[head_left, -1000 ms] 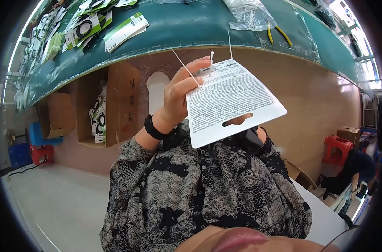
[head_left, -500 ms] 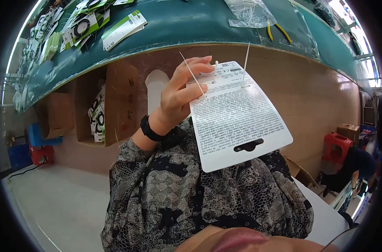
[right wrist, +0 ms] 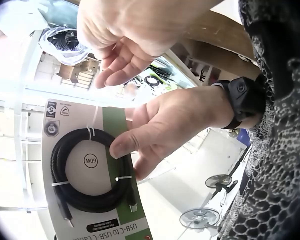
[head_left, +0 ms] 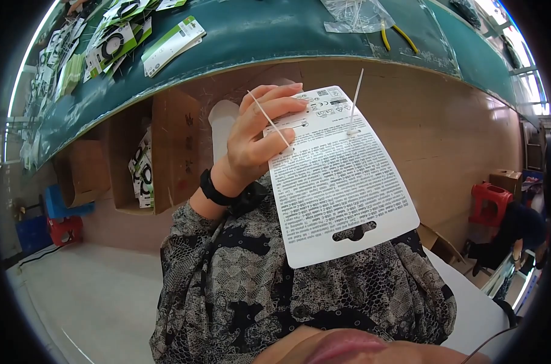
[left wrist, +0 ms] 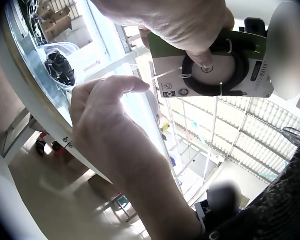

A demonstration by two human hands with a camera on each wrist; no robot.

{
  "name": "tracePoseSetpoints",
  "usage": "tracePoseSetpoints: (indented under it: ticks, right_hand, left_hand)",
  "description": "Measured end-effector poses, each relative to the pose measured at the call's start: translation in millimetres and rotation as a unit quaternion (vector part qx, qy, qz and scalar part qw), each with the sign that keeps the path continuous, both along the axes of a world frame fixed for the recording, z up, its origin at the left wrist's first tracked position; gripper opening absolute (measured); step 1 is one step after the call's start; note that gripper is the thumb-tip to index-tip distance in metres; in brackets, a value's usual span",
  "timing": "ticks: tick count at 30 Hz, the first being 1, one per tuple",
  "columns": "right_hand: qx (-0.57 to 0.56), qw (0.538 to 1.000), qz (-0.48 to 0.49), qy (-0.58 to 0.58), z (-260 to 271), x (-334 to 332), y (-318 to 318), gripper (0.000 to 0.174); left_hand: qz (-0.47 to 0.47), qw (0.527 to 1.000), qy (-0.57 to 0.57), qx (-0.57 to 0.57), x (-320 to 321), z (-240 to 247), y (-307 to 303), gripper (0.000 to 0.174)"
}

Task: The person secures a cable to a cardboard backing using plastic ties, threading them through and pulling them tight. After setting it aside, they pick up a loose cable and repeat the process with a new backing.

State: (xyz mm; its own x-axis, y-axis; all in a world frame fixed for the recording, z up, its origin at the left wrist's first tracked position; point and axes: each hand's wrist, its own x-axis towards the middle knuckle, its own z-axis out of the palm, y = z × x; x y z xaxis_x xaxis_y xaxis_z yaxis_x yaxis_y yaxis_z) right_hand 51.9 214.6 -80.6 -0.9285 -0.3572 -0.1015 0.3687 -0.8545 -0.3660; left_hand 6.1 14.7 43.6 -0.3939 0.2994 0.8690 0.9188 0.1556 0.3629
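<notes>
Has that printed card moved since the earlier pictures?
Yes. Its slotted end has shifted farther from the green table, down over the patterned shirt.

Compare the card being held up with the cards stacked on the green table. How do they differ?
The held card carries a coiled black cable; the stacked cards show none on top. The held card is tilted in midair, while the stacked cards lie on the table. Both have white and green printing.

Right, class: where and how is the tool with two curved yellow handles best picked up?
Probably by both yellow handles, coming from the near edge of the green table: they splay towards that edge, while their other end lies against the clear plastic bag.
</notes>
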Motion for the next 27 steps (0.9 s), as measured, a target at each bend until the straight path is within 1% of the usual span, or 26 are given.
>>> tracePoseSetpoints:
  ticks: [6, 9, 14, 17, 18, 22, 25, 27]
  right_hand:
    - [-0.013, 1.000, -0.010, -0.015, -8.2, -3.9, -1.9, 0.034]
    - [-0.020, 0.999, -0.013, -0.023, -11.9, -5.6, -3.6, 0.034]
    - [-0.029, 0.999, -0.019, -0.035, -16.1, -8.4, -6.6, 0.033]
    - [-0.034, 0.998, -0.022, -0.042, -18.1, -9.7, -7.7, 0.033]
    - [-0.036, 0.998, -0.023, -0.045, -18.8, -10.3, -8.2, 0.032]
    - [-0.044, 0.997, -0.028, -0.054, -21.4, -12.2, -10.7, 0.032]
    - [-0.050, 0.996, -0.032, -0.061, -23.0, -13.9, -12.3, 0.032]
    - [-0.054, 0.996, -0.035, -0.065, -24.1, -14.9, -12.8, 0.031]
  left_hand:
    - [0.002, 0.999, 0.019, -0.029, 0.5, 4.6, -5.1, 0.030]
    - [0.002, 0.996, -0.008, -0.089, 4.0, 12.4, -9.5, 0.028]
    - [0.000, 0.995, -0.011, -0.094, 4.7, 14.2, -10.3, 0.027]
    - [0.000, 0.997, 0.040, -0.063, 2.5, 9.3, -8.6, 0.026]
    - [0.001, 0.997, 0.040, -0.063, 2.5, 9.5, -8.2, 0.026]
    - [-0.003, 0.998, 0.036, -0.049, 3.6, 12.3, -8.2, 0.026]
    - [0.013, 0.995, -0.027, -0.098, 8.2, 18.2, -11.5, 0.027]
    - [0.016, 0.994, -0.023, -0.103, 8.0, 19.2, -11.7, 0.028]
